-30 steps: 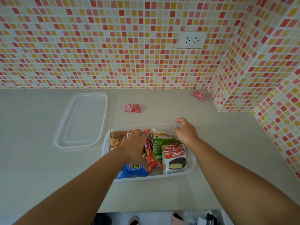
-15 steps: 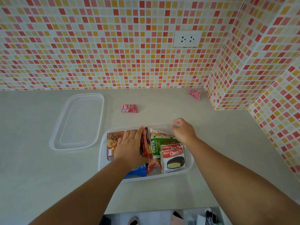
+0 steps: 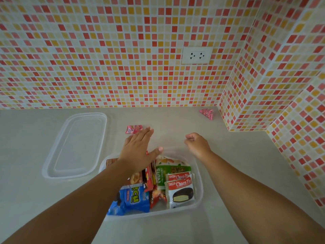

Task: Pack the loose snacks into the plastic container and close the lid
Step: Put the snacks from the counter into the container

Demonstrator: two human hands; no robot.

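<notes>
Nearest on the bench (image 3: 246, 173) sits the clear plastic container (image 3: 199, 199), already carrying most of the snacks: a blue cookie pack (image 3: 130, 199) at its near left, two Choco Pie packs (image 3: 182, 191) at its near right, a green nuts pack (image 3: 168, 171) behind them, and red wrappers standing on edge between.

Over the container's far left part the left hand (image 3: 139, 148) stretches forward, fingers straight and together, thumb out to the right, holding nothing. Its fingertips lie just beside a small pink candy packet (image 3: 133, 129) on the bench beyond the far rim; whether they touch it cannot be told. The packet's long axis runs left to right, across the line of the reaching fingers.

Beyond the container's far right corner the right hand (image 3: 197, 144) hovers, its fingers loosely curled and nothing visible in them. It is well apart from that near packet, so the left hand is plainly the nearer one for it.

Left of the container, the clear lid (image 3: 58, 166) lies flat, long axis running near to far.

Farthest off, a second pink packet (image 3: 207, 113) rests by the tiled wall corner, far right. It lies ahead of the right hand, which looks the better placed for it.
</notes>
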